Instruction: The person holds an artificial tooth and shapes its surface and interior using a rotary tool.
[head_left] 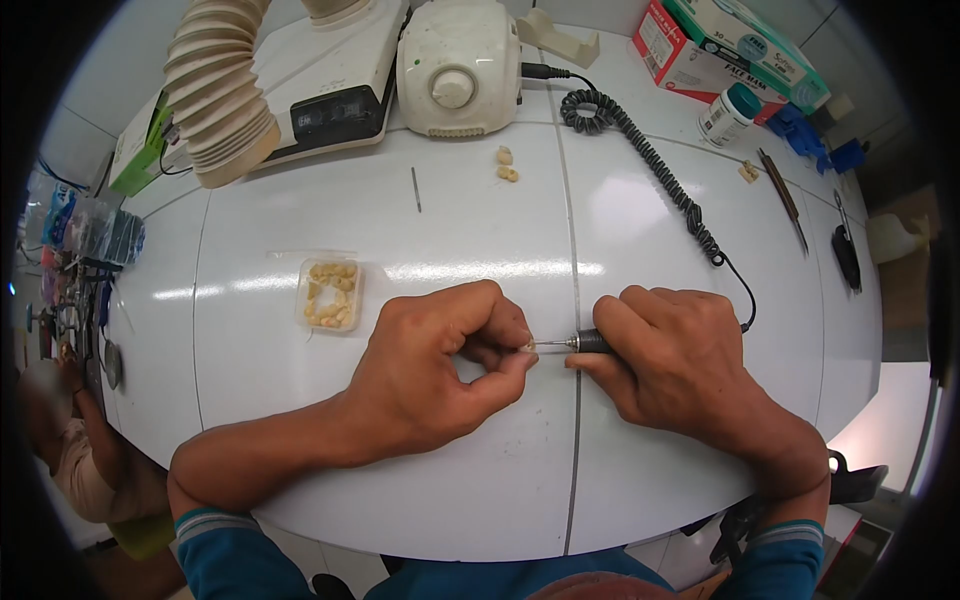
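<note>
My left hand [425, 365] pinches a small tooth-like piece [531, 346] between thumb and fingertips; most of it is hidden by them. My right hand [685, 355] is wrapped around a black rotary handpiece [592, 342], whose thin metal bur [556, 343] points left. The bur's tip meets the piece at my left fingertips; whether it is spinning I cannot tell. To the left of my left hand, a small clear plastic box [301, 297] holds several yellowish tooth-like pieces [333, 312].
A white control unit [455, 75] stands at the back, its coiled cord [655, 150] running right. Nearby are a ribbed hose [218, 100], loose pieces [507, 173], a thin metal bur [416, 189], a bottle [727, 117], mask boxes [735, 55] and a knife-like tool [783, 198]. Another person [85, 450] sits at left.
</note>
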